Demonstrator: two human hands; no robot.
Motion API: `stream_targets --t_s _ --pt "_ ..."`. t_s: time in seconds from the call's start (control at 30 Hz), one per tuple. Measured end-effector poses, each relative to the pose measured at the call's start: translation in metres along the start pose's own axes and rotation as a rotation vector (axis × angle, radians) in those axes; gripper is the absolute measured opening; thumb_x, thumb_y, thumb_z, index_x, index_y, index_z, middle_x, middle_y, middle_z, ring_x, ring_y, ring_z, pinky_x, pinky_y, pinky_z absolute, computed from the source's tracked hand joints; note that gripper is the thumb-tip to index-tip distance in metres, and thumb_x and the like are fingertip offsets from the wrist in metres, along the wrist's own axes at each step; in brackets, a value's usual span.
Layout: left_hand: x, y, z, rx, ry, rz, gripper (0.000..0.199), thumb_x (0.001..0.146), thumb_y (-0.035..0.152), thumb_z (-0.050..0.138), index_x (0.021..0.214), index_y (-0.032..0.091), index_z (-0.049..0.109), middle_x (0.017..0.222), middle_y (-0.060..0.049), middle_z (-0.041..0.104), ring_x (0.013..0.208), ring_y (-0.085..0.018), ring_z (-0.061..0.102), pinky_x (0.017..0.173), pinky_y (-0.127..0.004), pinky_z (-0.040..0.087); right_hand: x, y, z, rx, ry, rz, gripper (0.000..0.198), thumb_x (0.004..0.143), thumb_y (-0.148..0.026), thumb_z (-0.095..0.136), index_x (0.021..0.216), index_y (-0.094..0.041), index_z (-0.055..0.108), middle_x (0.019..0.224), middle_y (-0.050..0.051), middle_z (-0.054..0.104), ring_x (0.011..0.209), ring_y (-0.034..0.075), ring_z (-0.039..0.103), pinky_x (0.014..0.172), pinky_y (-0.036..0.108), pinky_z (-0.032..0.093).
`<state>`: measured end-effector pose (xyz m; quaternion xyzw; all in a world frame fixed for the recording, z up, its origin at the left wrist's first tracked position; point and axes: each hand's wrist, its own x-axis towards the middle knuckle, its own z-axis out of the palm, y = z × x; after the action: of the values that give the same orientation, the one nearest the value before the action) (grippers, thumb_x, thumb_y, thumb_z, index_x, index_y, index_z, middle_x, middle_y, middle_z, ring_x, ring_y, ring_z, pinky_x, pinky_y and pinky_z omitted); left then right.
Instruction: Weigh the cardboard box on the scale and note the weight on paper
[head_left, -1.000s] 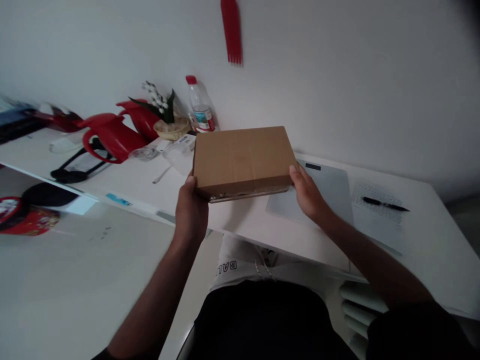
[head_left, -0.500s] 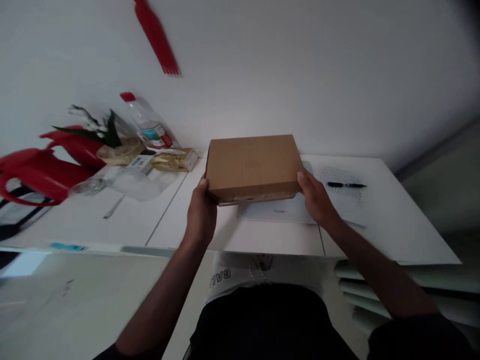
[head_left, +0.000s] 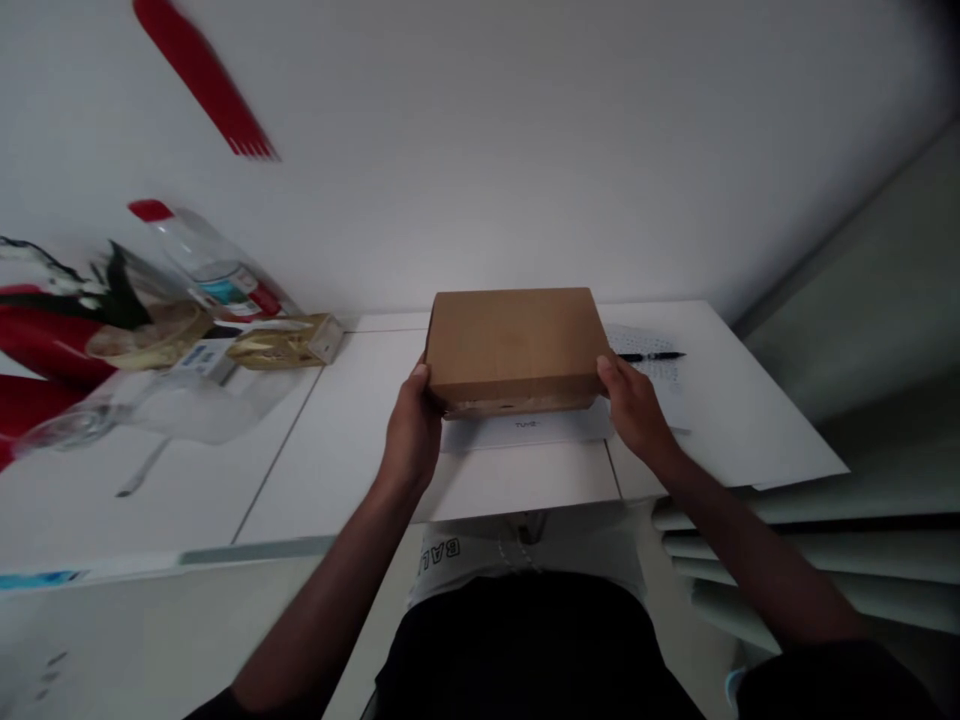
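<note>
Left hand (head_left: pixel 412 425) and right hand (head_left: pixel 634 405) clasp box (head_left: pixel 516 345) by its ends, over laptop (head_left: pixel 525 432); pen (head_left: pixel 651 356) right of box; bottle (head_left: pixel 206 265) far left.

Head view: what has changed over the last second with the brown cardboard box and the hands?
The brown cardboard box has swung rightward, from beside the bottle to above the flat white device. Left hand and right hand grip its ends as before; nothing was let go.

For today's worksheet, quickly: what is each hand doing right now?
Left hand: closed on the cardboard box, gripping its left end.
Right hand: closed on the box's right end.
</note>
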<state>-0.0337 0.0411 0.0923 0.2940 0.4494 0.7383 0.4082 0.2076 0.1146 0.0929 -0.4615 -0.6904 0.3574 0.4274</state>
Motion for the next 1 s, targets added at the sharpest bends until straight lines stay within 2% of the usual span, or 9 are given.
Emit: stream_targets --t_s 0.1,0.2,0.33,0.5,0.63,0.8,1.0 --pt "0.000 -0.003 0.000 0.033 -0.012 -0.012 0.042 0.087 0.046 0.057 0.115 0.017 0.064 0.128 -0.008 0.064 0.125 -0.026 0.054 0.102 -0.033 0.046 -0.001 0.002 -0.001 -0.029 0.008 0.014 0.058 0.097 -0.070 0.041 0.102 -0.019 0.069 0.084 0.008 0.065 0.089 0.028 0.063 0.083 0.042 0.052" --pt "0.000 -0.006 -0.001 0.053 -0.003 -0.012 0.043 0.086 0.048 0.056 0.116 0.018 0.065 0.126 -0.008 0.064 0.124 -0.027 0.054 0.098 -0.033 0.048 -0.002 0.004 -0.001 -0.018 0.007 0.023 0.057 0.097 -0.069 0.042 0.107 -0.019 0.068 0.082 0.007 0.064 0.090 0.028 0.062 0.084 0.042 0.050" --pt "0.001 -0.011 -0.002 0.028 -0.005 -0.021 0.041 0.085 0.047 0.059 0.113 0.018 0.067 0.124 -0.007 0.065 0.125 -0.025 0.053 0.102 -0.032 0.046 0.000 0.007 0.002 -0.025 0.012 0.029 0.058 0.096 -0.069 0.042 0.104 -0.018 0.069 0.088 0.009 0.066 0.089 0.027 0.061 0.081 0.040 0.047" --pt "0.003 -0.018 -0.006 -0.010 0.090 -0.073 0.041 0.082 0.047 0.061 0.109 0.016 0.068 0.120 -0.006 0.067 0.129 -0.027 0.052 0.106 -0.032 0.044 0.002 0.010 0.006 -0.041 0.018 0.041 0.060 0.093 -0.071 0.041 0.097 -0.016 0.067 0.085 0.008 0.064 0.083 0.025 0.059 0.078 0.037 0.043" --pt "0.003 -0.021 -0.008 -0.005 0.073 -0.062 0.041 0.084 0.047 0.061 0.110 0.017 0.069 0.123 -0.005 0.067 0.132 -0.027 0.050 0.113 -0.035 0.039 0.002 0.012 0.008 -0.053 0.005 0.045 0.060 0.093 -0.071 0.040 0.093 -0.016 0.064 0.079 0.006 0.061 0.078 0.023 0.057 0.075 0.035 0.040" --pt "0.003 -0.022 -0.009 0.036 0.059 -0.076 0.047 0.085 0.050 0.058 0.118 0.018 0.068 0.130 -0.006 0.065 0.130 -0.028 0.052 0.112 -0.039 0.041 0.002 0.014 0.007 -0.044 0.003 0.034 0.062 0.093 -0.074 0.040 0.092 -0.017 0.063 0.080 0.006 0.062 0.080 0.023 0.057 0.076 0.035 0.041" --pt "0.004 -0.025 -0.011 0.075 0.064 -0.068 0.051 0.087 0.052 0.056 0.124 0.019 0.066 0.137 -0.006 0.062 0.135 -0.030 0.049 0.118 -0.043 0.035 0.001 0.011 0.004 -0.134 -0.008 -0.012 0.068 0.094 -0.079 0.036 0.090 -0.017 0.063 0.083 0.009 0.065 0.081 0.025 0.060 0.076 0.035 0.043"
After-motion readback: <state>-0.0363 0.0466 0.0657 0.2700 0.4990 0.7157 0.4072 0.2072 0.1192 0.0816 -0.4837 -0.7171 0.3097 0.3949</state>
